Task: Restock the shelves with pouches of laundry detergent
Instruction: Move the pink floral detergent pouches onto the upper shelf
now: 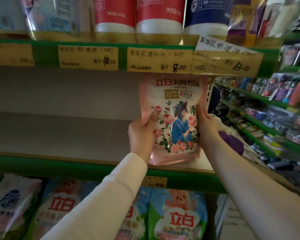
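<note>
A pink detergent pouch [173, 118] with roses and a figure in blue stands upright at the right end of the middle shelf [59, 163]. My left hand [142, 134] grips its left edge, thumb on the front. My right hand [206, 122] grips its right edge. The pouch's bottom sits at the shelf's front lip. Whether it rests on the board or hangs just above it, I cannot tell. To the pouch's left the middle shelf holds nothing.
Red and blue bottles [159, 18] fill the shelf above, with yellow price tags [159, 59] on its green edge. Several detergent pouches [178, 215] stand on the shelf below. A second aisle of small goods [275, 110] runs off to the right.
</note>
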Action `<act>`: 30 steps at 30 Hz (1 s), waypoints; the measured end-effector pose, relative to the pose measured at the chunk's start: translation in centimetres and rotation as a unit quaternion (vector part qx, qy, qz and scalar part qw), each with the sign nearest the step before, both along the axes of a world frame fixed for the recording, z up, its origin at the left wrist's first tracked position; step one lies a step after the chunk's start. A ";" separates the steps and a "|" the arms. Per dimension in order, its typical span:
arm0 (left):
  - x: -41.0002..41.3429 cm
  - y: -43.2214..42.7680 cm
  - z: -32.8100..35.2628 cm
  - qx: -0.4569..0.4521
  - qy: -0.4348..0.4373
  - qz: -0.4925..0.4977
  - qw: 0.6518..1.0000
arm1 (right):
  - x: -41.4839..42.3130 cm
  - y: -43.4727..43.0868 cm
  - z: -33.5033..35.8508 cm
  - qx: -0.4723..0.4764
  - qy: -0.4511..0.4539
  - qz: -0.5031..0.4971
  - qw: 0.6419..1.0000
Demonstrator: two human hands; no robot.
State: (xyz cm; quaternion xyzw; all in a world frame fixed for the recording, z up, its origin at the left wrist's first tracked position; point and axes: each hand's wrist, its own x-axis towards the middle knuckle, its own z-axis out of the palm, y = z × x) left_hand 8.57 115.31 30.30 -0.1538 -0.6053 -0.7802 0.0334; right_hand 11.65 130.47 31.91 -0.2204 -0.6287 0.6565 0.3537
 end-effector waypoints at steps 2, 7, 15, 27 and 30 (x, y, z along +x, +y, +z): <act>0.1 0.7 -0.2 -0.014 0.023 0.022 0.999 | -0.5 0.7 -0.2 0.003 0.011 -0.016 1.000; 0.9 1.6 -0.9 0.000 0.024 0.030 0.999 | -1.6 2.4 -1.0 -0.002 0.033 0.007 0.999; 1.7 1.3 -2.5 -0.006 0.052 0.015 0.999 | -1.4 3.0 -1.4 -0.006 0.051 0.029 0.998; 1.8 0.4 -2.4 0.000 0.057 0.044 0.997 | 1.1 4.8 -2.6 -0.009 0.002 0.093 0.996; 1.7 0.9 -2.6 -0.004 0.053 0.042 0.998 | 0.9 4.3 -2.3 -0.022 -0.017 0.165 0.986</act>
